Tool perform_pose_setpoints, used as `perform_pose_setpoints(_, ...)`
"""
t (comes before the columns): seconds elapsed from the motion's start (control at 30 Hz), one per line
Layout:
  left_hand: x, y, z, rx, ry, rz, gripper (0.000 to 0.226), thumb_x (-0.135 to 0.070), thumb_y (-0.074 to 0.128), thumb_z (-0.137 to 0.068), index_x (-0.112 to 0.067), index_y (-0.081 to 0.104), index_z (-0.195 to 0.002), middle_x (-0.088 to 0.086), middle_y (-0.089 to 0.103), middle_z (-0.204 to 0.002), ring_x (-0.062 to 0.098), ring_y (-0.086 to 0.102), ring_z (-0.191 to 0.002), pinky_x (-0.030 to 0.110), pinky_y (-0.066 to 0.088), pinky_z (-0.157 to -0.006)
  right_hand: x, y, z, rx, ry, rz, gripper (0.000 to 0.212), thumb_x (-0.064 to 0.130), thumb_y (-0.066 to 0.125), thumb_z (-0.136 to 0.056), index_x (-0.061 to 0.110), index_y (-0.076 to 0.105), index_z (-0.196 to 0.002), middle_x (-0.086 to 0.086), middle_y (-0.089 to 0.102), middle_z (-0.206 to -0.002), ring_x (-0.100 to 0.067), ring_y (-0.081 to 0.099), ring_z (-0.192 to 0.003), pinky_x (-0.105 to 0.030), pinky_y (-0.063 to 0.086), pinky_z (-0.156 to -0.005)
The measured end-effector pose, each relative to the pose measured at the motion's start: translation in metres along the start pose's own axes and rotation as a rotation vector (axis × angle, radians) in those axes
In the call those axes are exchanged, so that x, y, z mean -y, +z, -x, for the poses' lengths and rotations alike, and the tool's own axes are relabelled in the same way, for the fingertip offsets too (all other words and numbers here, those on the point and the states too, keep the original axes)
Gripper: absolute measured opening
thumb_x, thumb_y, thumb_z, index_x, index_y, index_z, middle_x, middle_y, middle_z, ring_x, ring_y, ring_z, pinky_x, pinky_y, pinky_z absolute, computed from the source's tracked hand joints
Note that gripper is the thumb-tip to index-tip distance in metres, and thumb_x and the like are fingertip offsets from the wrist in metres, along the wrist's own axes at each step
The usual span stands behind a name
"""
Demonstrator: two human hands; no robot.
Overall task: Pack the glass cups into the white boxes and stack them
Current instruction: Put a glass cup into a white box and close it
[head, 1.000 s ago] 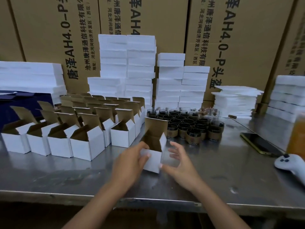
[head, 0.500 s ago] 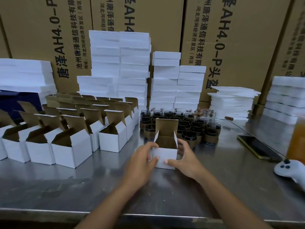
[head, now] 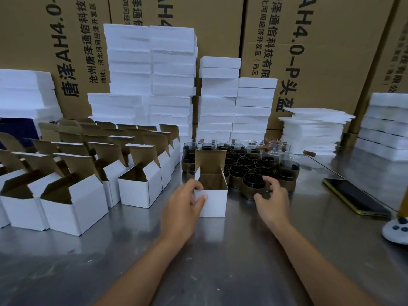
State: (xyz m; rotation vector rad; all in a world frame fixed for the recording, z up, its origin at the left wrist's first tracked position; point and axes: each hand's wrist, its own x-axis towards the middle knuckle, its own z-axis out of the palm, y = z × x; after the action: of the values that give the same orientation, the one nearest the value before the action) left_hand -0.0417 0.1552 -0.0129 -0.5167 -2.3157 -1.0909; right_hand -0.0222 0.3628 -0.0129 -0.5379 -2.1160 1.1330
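A small white box [head: 215,200] with a brown inside stands open on the steel table [head: 220,261], its lid flap upright. My left hand [head: 183,208] grips the box's left front corner, thumb on the front face. Behind and right of it stands a cluster of several glass cups [head: 247,166] in brown sleeves. My right hand [head: 272,196] hovers with spread fingers over the nearest cup [head: 254,187], holding nothing. Rows of several more open white boxes [head: 88,186] fill the table's left side.
Stacks of white foam slabs [head: 172,85] line the back against large cardboard cartons [head: 320,51]. A thinner foam stack [head: 313,131] sits at back right. A phone [head: 355,198] lies at the right, and a white controller [head: 396,231] sits by the right edge.
My right hand has let go of the box and moved right to the nearest cup. The box has been set upright on the table, with my left hand still on it.
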Motion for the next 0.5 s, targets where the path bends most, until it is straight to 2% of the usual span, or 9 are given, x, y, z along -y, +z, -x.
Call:
perform_pose_setpoints(0.07, 0.002, 0.002, -0.004, 0.0, -0.009, 0.007, 0.015, -0.032, 0.063, -0.087, -0.032, 0.057, -0.1, -0.012, 0.049, -0.067, 0.008, 0.049, -0.063, 0.01, 0.03, -0.051, -0.001, 0.002, 0.0, 0.06, -0.015, 0.021, 0.049, 0.007, 0.064, -0.083, 0.022, 0.052, -0.127, -0.012, 0.045, -0.131, -0.025, 0.049, -0.113, -0.031, 0.039, -0.093)
perform_pose_setpoints(0.13, 0.004, 0.006, -0.005, 0.002, -0.022, 0.006, 0.019, -0.031, 0.063, -0.087, -0.031, 0.057, -0.105, -0.012, 0.05, -0.072, 0.009, 0.051, -0.066, 0.012, 0.036, -0.053, 0.0, 0.002, 0.001, 0.106, -0.038, 0.034, 0.04, 0.01, 0.066, -0.083, 0.021, 0.055, -0.119, -0.01, 0.043, -0.133, -0.023, 0.045, -0.117, -0.024, 0.034, -0.087)
perform_pose_setpoints(0.23, 0.003, 0.007, -0.001, -0.005, -0.041, 0.031, 0.036, -0.03, 0.063, -0.087, -0.036, 0.049, -0.121, -0.01, 0.049, -0.09, 0.009, 0.053, -0.072, 0.025, 0.053, -0.062, -0.003, 0.001, 0.002, 0.1, -0.111, 0.055, 0.027, 0.012, 0.071, -0.08, 0.017, 0.051, -0.098, -0.008, 0.05, -0.117, -0.015, 0.045, -0.097, -0.02, 0.032, -0.075)
perform_pose_setpoints(0.33, -0.005, 0.004, 0.003, -0.038, 0.011, 0.109, 0.042, -0.029, 0.064, -0.087, -0.039, 0.044, -0.123, -0.011, 0.046, -0.096, 0.005, 0.053, -0.071, 0.025, 0.053, -0.062, -0.002, 0.0, 0.008, 0.084, -0.092, 0.048, 0.03, 0.016, 0.075, -0.078, 0.012, 0.046, -0.084, -0.011, 0.055, -0.1, -0.019, 0.051, -0.08, -0.018, 0.032, -0.058)
perform_pose_setpoints(0.43, -0.015, 0.001, 0.012, 0.045, 0.078, 0.243, 0.028, -0.029, 0.06, -0.089, -0.039, 0.048, -0.112, -0.014, 0.046, -0.091, 0.004, 0.054, -0.073, 0.023, 0.05, -0.062, 0.005, -0.005, 0.02, 0.057, -0.095, -0.035, 0.034, 0.018, 0.078, -0.075, 0.013, 0.046, -0.086, -0.009, 0.057, -0.096, -0.021, 0.054, -0.082, -0.021, 0.037, -0.061)
perform_pose_setpoints(0.5, -0.022, 0.0, 0.019, 0.117, 0.075, 0.354, 0.02, -0.03, 0.056, -0.09, -0.043, 0.048, -0.102, -0.014, 0.049, -0.093, 0.001, 0.054, -0.08, 0.015, 0.047, -0.063, 0.015, -0.009, 0.034, 0.014, -0.095, -0.193, 0.044, 0.022, 0.08, -0.071, 0.022, 0.045, -0.098, 0.005, 0.056, -0.098, -0.009, 0.055, -0.087, -0.014, 0.039, -0.065)
